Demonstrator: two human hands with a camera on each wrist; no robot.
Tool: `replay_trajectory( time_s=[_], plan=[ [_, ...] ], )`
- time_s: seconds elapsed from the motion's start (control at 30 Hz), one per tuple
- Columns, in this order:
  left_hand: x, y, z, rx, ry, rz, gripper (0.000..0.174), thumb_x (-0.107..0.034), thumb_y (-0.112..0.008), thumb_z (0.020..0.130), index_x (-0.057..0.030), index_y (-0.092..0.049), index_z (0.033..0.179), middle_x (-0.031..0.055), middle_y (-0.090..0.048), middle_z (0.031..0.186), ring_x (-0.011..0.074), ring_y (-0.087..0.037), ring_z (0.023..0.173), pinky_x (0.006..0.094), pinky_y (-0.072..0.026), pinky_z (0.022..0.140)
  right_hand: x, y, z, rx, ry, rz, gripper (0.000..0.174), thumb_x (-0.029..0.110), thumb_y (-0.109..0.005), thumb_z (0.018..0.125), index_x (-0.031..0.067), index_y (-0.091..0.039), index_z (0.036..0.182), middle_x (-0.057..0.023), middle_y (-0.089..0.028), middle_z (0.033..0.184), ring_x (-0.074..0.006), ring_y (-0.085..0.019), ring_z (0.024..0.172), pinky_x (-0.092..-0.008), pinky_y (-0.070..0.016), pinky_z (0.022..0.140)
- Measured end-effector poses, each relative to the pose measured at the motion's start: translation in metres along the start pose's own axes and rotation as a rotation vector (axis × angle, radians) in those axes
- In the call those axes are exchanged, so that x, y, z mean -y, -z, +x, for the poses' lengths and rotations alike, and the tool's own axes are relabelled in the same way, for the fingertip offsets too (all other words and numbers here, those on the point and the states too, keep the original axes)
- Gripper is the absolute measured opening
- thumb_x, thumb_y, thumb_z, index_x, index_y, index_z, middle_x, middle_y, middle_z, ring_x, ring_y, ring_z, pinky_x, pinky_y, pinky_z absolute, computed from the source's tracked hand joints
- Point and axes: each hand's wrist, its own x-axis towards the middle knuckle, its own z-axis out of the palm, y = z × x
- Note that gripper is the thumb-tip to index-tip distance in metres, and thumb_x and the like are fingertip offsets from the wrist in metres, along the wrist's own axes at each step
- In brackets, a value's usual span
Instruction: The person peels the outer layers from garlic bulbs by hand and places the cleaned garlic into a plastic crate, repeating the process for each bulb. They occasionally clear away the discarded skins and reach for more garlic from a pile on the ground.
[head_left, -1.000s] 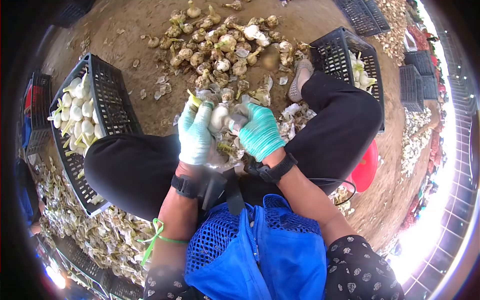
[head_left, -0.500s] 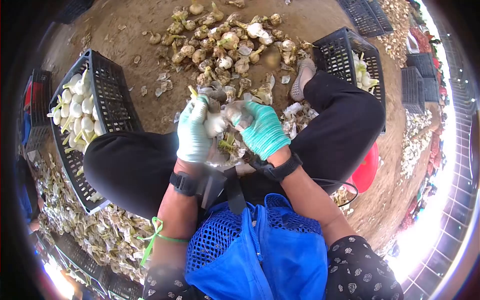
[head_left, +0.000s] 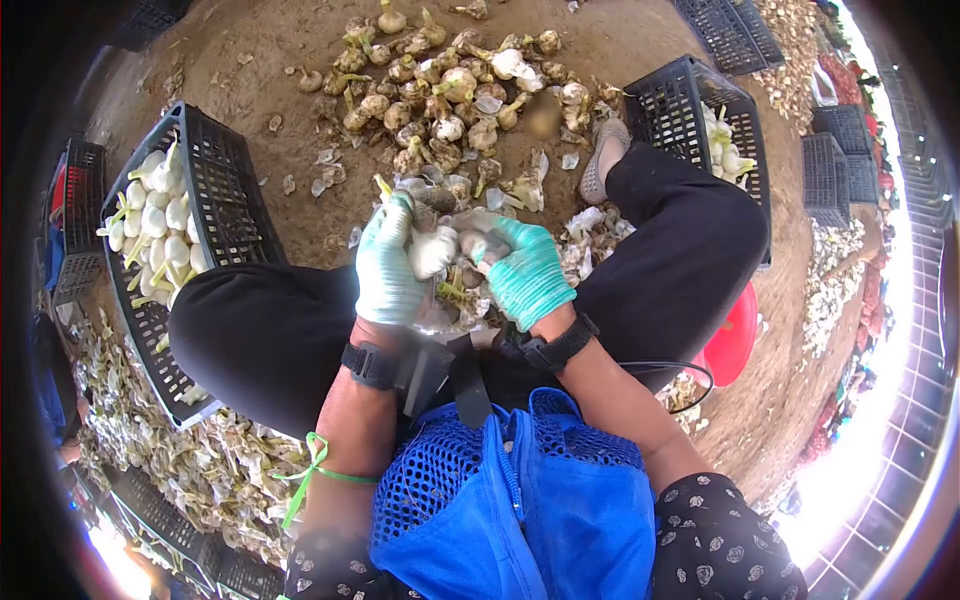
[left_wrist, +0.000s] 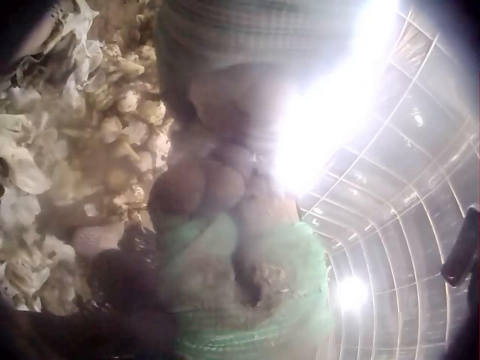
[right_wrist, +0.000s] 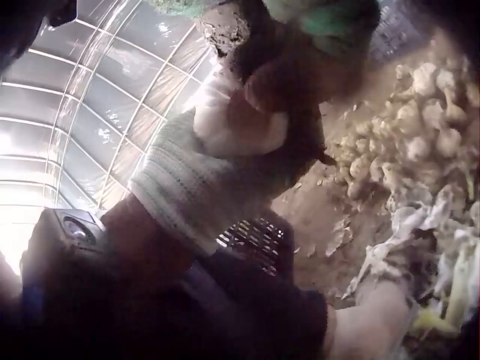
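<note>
A white garlic bulb [head_left: 432, 252] sits in my left hand [head_left: 388, 265], which wears a pale green knitted glove and grips the bulb from its side. A yellowish stalk [head_left: 383, 185] pokes out above those fingers. My right hand [head_left: 528, 270], in a green glove, has curled fingers and thumb at the other side of the bulb. Seen from the right wrist, the bulb [right_wrist: 240, 127] shows white under the dirt-stained right fingertips. The left wrist view is hazy; the green right glove [left_wrist: 285, 300] is visible there with soil on it.
Unpeeled garlic bulbs [head_left: 455, 85] lie heaped on the dirt floor ahead. A black crate [head_left: 225, 180] of white bulbs stands at the left, another crate [head_left: 665, 105] at the right beyond the leg. Loose skins [head_left: 585, 240] cover the ground between the legs.
The right hand has shifted slightly about the bulb, its fingers turning against the bulb's side. The bulb shows more plainly in the left hand, which stays nearly in place.
</note>
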Motion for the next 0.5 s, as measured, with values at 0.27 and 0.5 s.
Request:
replay_trajectory(
  time_s=[0.27,0.5],
  plan=[
    [0.002,0.002,0.004,0.112,-0.011,-0.032,0.031,-0.029,-0.042,0.087,-0.0002,-0.048,0.078,0.0195,-0.054,0.095,0.0203,-0.057,0.068,0.0267,-0.0495,0.057,-0.006,0.002,0.007,-0.042,-0.001,-0.093,0.020,0.013,-0.057,0.073,-0.0033,-0.057,0.085,-0.0181,-0.058,0.071,-0.0249,-0.054,0.060,-0.0316,-0.0423,0.056],
    [0.004,0.008,0.003,0.066,-0.010,-0.045,0.027,-0.027,-0.042,0.087,-0.0029,-0.047,0.075,0.0064,-0.050,0.073,0.0161,-0.053,0.063,0.0243,-0.0468,0.055,0.003,-0.003,0.002,-0.036,-0.152,-0.051,0.021,0.007,-0.058,0.072,-0.0042,-0.058,0.090,-0.0114,-0.059,0.073,-0.0145,-0.053,0.062,-0.0264,-0.0430,0.056]
  ],
)
